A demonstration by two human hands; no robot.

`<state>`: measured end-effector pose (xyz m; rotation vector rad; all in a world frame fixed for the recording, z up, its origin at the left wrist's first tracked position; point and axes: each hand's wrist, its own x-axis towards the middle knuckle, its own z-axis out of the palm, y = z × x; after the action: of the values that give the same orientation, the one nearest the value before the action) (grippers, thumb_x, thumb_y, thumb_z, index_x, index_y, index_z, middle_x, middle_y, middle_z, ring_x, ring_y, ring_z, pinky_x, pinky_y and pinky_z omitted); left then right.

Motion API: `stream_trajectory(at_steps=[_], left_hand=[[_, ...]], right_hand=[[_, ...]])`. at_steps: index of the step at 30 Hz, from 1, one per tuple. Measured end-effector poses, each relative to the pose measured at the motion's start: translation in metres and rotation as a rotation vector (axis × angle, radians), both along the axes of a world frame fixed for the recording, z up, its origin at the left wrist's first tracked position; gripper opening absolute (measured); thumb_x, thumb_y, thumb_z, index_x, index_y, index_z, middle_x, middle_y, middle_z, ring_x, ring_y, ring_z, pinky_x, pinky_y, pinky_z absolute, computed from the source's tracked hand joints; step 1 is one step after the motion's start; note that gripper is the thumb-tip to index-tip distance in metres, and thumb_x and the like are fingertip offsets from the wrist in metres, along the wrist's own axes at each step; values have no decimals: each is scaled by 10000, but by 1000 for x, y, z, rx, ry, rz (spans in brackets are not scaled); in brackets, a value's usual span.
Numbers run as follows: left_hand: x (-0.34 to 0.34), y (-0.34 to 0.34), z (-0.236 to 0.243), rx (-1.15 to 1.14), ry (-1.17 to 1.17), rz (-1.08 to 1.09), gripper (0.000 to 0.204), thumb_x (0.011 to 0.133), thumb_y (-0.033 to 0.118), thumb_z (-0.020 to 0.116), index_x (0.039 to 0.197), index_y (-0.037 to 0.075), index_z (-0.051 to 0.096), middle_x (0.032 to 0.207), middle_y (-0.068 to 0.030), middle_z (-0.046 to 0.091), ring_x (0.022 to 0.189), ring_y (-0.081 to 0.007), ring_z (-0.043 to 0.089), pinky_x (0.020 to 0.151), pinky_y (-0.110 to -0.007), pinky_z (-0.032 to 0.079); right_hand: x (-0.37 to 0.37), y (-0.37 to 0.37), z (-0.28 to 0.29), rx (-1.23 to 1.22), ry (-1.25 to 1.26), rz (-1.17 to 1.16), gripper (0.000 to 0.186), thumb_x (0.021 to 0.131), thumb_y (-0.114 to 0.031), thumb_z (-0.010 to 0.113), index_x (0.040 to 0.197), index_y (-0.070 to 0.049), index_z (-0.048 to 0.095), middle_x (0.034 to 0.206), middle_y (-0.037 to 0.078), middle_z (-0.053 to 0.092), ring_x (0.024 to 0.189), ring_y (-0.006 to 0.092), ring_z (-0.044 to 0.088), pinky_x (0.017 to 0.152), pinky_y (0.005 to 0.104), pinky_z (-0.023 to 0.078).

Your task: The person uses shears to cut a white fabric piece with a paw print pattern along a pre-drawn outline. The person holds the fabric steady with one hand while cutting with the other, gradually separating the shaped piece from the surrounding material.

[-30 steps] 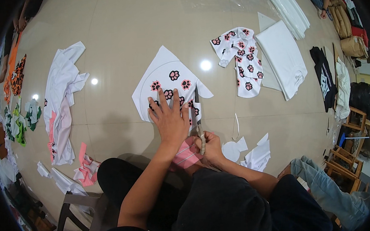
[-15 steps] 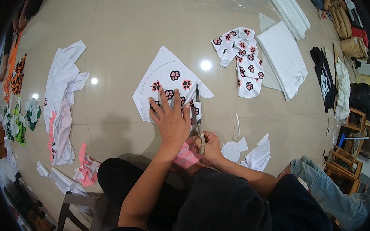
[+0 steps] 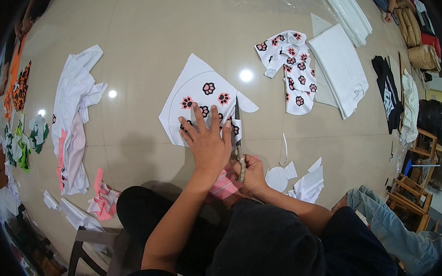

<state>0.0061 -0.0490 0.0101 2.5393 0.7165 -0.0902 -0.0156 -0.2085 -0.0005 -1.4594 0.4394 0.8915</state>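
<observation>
A white paper pattern (image 3: 191, 81) lies on white fabric printed with pink and black paw marks (image 3: 213, 95) on the floor. My left hand (image 3: 206, 139) is pressed flat on it, fingers spread. My right hand (image 3: 251, 171) grips a pair of scissors (image 3: 238, 137), whose blades point away from me along the right edge of the pattern, just beside my left hand. Pink fabric (image 3: 224, 181) shows under my wrists.
A paw-print garment (image 3: 288, 69) and folded white cloth (image 3: 342, 70) lie to the right. White and pink cloth (image 3: 73, 117) lies left, small scraps (image 3: 300, 178) near my right. A chair (image 3: 93, 254) stands lower left; another person's leg (image 3: 391, 223) is lower right.
The scissors have crept slightly forward along the pattern's edge. My left hand stays pressed flat in about the same spot.
</observation>
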Motion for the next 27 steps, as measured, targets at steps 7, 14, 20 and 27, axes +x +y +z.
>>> stream_trajectory(at_steps=[7,14,20,27], left_hand=[[0,-1,1,-9,-1,2,563,1062,426,501,1544,134,513,1682,-290,215,1444,-723,158,1115,-822,197],[0,0,6,-59,-2,15,574,1070,455,480,1536,124,524,1684,-293,211,1441,-734,144,1112,-830,185],[2,-1,12,-108,23,22,570,1069,453,485,1538,131,520,1680,-310,204,1429,-748,150,1099,-836,206],[1,-1,18,-221,46,39,621,1085,505,419,1552,105,503,1679,-337,171,1438,-755,93,1096,-848,172]], right_hand=[[4,4,0,-39,3,15,136,942,-107,731,916,3,655,732,25,656,566,98,603,513,252,476],[5,9,5,-18,20,3,136,943,-104,735,934,1,650,735,15,645,574,92,603,526,246,494],[3,10,2,2,20,-20,117,944,-86,730,940,-1,650,749,14,644,589,92,605,534,251,506],[2,14,6,26,12,-18,87,957,-65,702,944,-3,642,754,16,647,587,98,591,542,260,502]])
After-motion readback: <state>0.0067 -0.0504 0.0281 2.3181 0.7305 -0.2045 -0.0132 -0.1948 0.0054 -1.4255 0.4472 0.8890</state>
